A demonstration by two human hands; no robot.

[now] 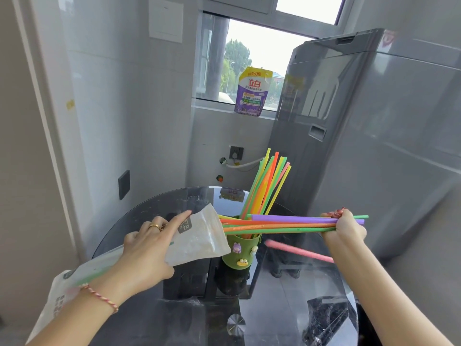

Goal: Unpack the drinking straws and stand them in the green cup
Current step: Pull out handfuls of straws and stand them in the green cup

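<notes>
R hand [345,227] fist-grips a straw bunch [282,224]; L hand [147,248] clutches the bag [199,236]. Pink straw [299,251] below R hand looks loose, prob. falls; cup [240,248] could tip.

I count two hands, one cup, one wrapper and three groups of straws.

One green cup with small cartoon figures [240,250] stands on one round dark glass table [287,308], holding roughly ten bright plastic straws [268,186], though they overlap too much for me to be sure. One horizontal bundle of about six coloured straws [287,224] is there, plus one blurred pink straw [299,251] and one clear plastic straw wrapper [197,237]. I also see one purple detergent pouch [252,92] and one grey appliance [349,136].
</notes>
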